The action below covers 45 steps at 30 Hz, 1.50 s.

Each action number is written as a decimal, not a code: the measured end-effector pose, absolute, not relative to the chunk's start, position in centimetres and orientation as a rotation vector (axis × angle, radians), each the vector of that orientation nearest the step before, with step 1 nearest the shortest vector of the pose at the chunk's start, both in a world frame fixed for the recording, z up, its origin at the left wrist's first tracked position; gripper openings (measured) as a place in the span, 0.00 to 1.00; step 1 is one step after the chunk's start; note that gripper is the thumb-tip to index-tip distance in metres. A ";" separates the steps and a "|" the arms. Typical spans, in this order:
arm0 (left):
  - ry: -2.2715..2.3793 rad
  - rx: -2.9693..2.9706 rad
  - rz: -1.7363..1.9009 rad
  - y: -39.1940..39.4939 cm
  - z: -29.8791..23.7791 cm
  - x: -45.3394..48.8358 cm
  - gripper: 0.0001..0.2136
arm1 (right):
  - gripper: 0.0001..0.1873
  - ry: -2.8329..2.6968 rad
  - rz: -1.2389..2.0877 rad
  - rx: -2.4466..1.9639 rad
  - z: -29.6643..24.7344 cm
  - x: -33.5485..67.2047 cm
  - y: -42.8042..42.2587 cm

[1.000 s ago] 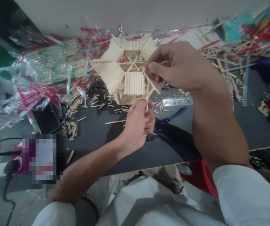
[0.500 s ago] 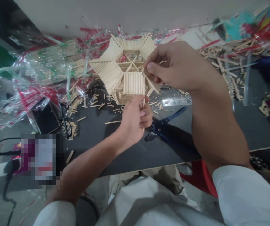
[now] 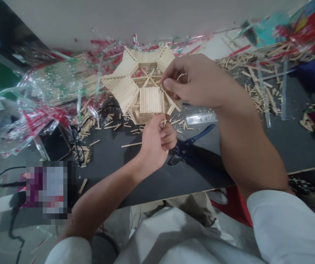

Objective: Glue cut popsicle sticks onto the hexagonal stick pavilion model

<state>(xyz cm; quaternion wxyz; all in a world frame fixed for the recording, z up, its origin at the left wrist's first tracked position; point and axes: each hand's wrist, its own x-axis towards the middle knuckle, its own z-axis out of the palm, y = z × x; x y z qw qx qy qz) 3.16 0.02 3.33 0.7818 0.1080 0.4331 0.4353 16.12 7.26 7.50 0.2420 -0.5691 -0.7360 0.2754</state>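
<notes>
Both my grips at a popsicle-stick pavilion [image 3: 151,101].
My left grip [image 3: 154,141] closes on a thin stick [image 3: 165,123]; my right grip [image 3: 198,80] pinches narrowly on a rafter [image 3: 170,98]. The pavilion sits just ahead, on the dark worktop [image 3: 105,165].

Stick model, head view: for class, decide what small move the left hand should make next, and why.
Probably the left hand should bring its thin stick up to the model, beside the right hand. That section appears to show bare ribs, while the neighbouring sections are lined with sticks, and the right hand's fingertips are already at a diagonal rib.
</notes>
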 end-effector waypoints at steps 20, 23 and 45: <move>0.947 0.233 0.957 -0.2 3.3 3.2 0.14 | 0.05 -2.008 0.783 -1.505 7.1 16.3 7.4; 0.941 0.227 0.950 -0.1 3.3 3.1 0.13 | 0.05 -2.011 0.782 -1.497 7.0 16.4 7.5; 0.865 0.223 0.912 0.6 3.2 2.3 0.15 | 0.04 -2.024 0.716 -1.460 6.4 16.3 7.6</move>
